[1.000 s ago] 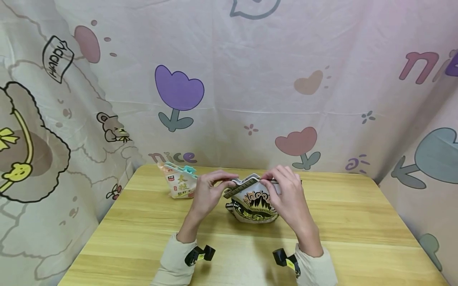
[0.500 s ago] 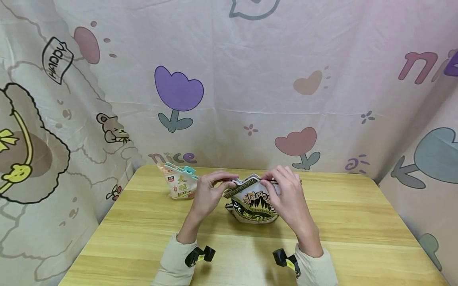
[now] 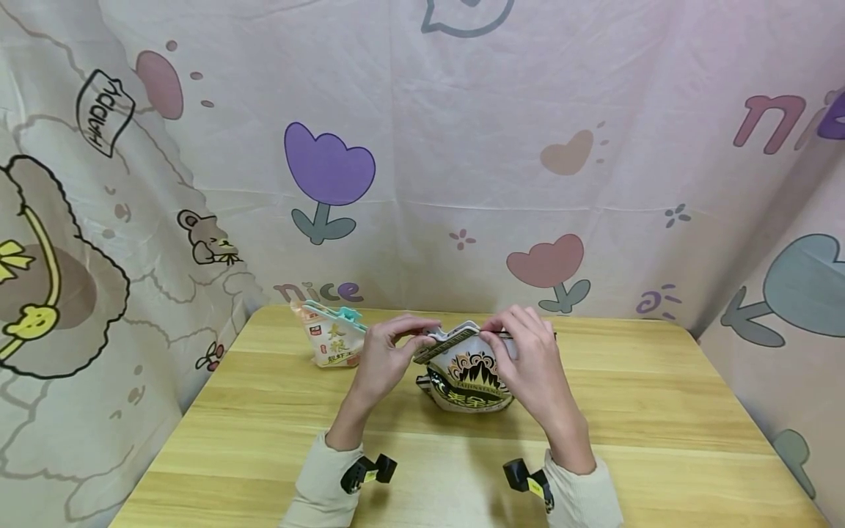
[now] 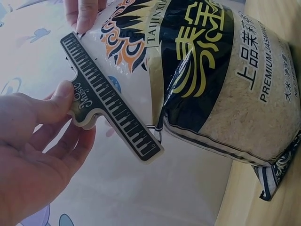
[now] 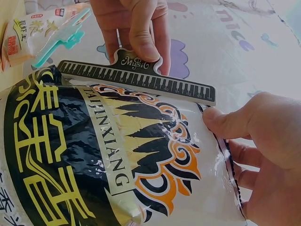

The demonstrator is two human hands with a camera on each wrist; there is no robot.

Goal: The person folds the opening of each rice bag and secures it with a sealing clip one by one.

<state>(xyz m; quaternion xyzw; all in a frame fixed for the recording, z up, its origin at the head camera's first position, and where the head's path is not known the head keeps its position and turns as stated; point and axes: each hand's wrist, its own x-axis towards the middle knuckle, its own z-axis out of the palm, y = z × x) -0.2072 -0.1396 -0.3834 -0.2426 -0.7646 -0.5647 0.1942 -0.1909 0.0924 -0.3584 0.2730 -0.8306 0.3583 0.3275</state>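
A bag of rice with a black, gold and orange print sits upright on the table. My left hand pinches the handles of a black piano-key bag clip between thumb and fingers. The clip's long bar slants across one side of the bag's pale upper part, as the right wrist view also shows along the bag's top. At the other end of the bag's mouth, my right hand pinches the top edge, thumb in front and fingers behind. The right thumb is close to the clip's end.
A smaller white and orange packet with a teal clip across its top stands at the back left, behind my left hand. The wooden table ends at a printed curtain at the back and sides.
The piano-key clip has tilted slightly, its near end rising a little and its right end shifting a touch rightward. Both hands and the bag stay almost still.
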